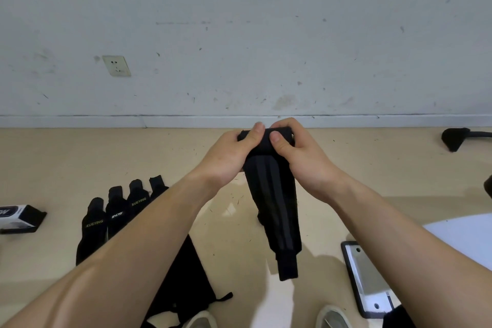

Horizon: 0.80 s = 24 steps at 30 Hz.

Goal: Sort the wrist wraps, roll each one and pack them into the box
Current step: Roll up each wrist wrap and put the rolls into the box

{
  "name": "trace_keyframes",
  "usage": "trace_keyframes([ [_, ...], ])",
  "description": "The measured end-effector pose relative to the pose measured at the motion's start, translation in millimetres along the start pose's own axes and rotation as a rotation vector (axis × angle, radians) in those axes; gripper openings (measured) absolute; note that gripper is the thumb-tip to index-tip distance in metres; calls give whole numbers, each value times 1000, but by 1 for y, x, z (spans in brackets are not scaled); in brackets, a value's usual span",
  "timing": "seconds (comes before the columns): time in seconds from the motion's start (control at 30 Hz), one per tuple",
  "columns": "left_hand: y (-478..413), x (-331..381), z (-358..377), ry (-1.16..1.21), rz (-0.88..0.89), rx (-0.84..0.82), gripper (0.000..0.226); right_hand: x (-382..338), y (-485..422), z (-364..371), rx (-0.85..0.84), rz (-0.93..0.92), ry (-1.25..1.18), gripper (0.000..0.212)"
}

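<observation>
While left hand (229, 157) and right hand (300, 158) pinch its rolled top end, wrist wrap (274, 208) hangs above the floor (80, 162).
Thumbs on the roll, fingers curled behind it; tail dangles free. Four other wraps (117, 217) lie in a row on the floor at left, box (20, 218) further left, apart from them.

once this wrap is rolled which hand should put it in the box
Probably the left hand: both grip the wrap, but the box lies far left, past the row of wraps, a cross-body reach for the right hand.
</observation>
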<state>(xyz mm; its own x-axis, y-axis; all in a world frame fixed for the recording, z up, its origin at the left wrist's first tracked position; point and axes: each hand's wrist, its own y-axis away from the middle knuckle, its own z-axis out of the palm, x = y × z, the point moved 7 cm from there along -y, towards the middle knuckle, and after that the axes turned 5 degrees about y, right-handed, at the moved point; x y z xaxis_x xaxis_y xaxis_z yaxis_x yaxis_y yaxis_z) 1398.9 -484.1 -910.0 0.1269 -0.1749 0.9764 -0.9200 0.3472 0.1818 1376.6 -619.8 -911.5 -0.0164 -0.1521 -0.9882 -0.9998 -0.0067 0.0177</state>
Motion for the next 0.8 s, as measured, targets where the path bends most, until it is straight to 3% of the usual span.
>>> trace_keyframes([
  [0.17,0,5,-6,88,80,86,47,1,1,1,-22,91,-252,21],
  [0.33,3,1,-4,70,138,106,16,5,-1,0,-18,131,-6,40],
  [0.43,4,0,-7,86,143,145,21,8,-3,-1,2,121,96,46],
  [0.8,0,-4,2,120,46,0,49,6,-2,-4,36,60,-200,18],
])
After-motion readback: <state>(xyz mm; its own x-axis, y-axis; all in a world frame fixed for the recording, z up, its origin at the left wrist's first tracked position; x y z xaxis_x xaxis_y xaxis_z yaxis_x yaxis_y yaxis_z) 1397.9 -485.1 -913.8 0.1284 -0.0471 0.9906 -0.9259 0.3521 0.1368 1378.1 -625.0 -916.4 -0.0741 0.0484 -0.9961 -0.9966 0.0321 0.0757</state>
